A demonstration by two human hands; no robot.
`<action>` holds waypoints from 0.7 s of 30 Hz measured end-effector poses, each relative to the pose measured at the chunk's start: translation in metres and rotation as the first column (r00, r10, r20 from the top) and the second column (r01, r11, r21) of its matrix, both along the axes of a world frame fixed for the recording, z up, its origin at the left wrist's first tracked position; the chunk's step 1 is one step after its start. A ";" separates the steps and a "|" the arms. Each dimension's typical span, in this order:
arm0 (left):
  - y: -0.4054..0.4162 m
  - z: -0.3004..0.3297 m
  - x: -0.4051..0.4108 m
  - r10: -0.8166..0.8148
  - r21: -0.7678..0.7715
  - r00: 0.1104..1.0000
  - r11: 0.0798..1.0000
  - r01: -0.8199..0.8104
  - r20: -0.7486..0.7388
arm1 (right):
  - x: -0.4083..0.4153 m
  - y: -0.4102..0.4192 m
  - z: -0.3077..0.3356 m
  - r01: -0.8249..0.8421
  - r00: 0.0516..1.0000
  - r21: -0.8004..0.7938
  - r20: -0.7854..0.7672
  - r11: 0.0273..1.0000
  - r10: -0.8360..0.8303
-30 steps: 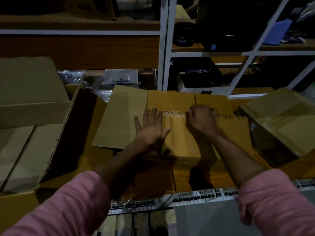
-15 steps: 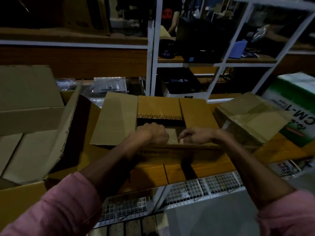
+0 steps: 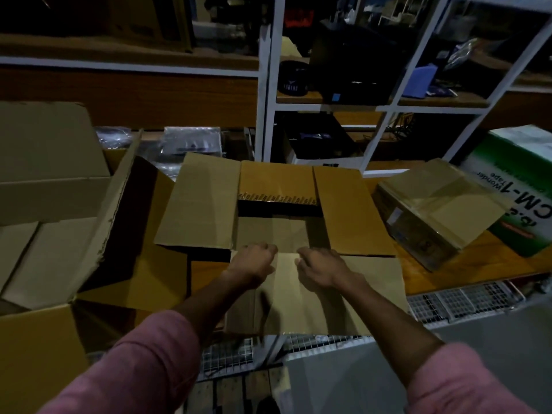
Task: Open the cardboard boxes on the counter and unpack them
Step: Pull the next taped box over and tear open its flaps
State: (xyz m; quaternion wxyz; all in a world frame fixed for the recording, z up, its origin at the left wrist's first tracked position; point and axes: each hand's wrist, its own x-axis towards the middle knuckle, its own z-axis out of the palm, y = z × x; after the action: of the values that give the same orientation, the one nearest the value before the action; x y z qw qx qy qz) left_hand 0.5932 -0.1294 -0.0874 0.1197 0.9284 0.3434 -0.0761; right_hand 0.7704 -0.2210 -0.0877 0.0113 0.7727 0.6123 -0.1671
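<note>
A big open box (image 3: 44,204) fills the left end of the counter (image 3: 466,264), its flap leaning right. At the middle, against the front edge, sits the cardboard box (image 3: 203,201) with all four flaps spread wide, the near flap (image 3: 316,294) hanging past the edge. A smaller taped box (image 3: 439,210) lies tilted toward the right end, beside a green-and-white carton (image 3: 519,186). Left hand (image 3: 254,259) and right hand (image 3: 321,268) curl their fingers over the near flap's fold, gripping it.

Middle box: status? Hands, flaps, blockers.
Left hand and right hand both curled on the near flap, folding it toward the person. Middle box open, all flaps out. Nothing blocking.
</note>
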 end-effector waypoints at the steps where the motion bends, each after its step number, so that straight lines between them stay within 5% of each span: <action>1: 0.004 -0.003 0.002 -0.004 -0.009 1.000 1.000 0.004 -0.007 | -0.002 0.005 -0.001 0.001 1.000 -0.001 -0.008 1.000 -0.001; 6: 0.012 -0.020 0.005 0.022 0.050 0.996 0.998 -0.027 0.086 | -0.009 0.026 -0.013 0.144 0.989 -0.111 -0.010 0.983 -0.146; 14: 0.015 -0.047 0.002 0.021 0.137 0.955 0.989 -0.064 0.295 | 0.055 0.002 -0.013 0.345 0.920 0.267 0.092 0.900 -0.381; 18: 0.010 -0.043 0.030 0.096 0.211 0.976 0.968 -0.138 0.195 | 0.106 -0.016 -0.015 0.388 0.872 0.340 0.165 0.857 -0.460; 21: 0.006 -0.044 0.051 0.026 0.268 0.996 0.962 -0.047 0.082 | 0.134 -0.027 -0.021 0.452 0.842 0.292 0.172 0.843 -0.511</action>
State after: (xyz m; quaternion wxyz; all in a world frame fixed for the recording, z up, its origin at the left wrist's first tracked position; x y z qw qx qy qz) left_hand 0.6441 -0.1234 -0.1310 0.0070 0.9318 0.3629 0.0095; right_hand 0.9049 -0.2484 -0.1087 -0.0500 0.9124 0.4062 0.0068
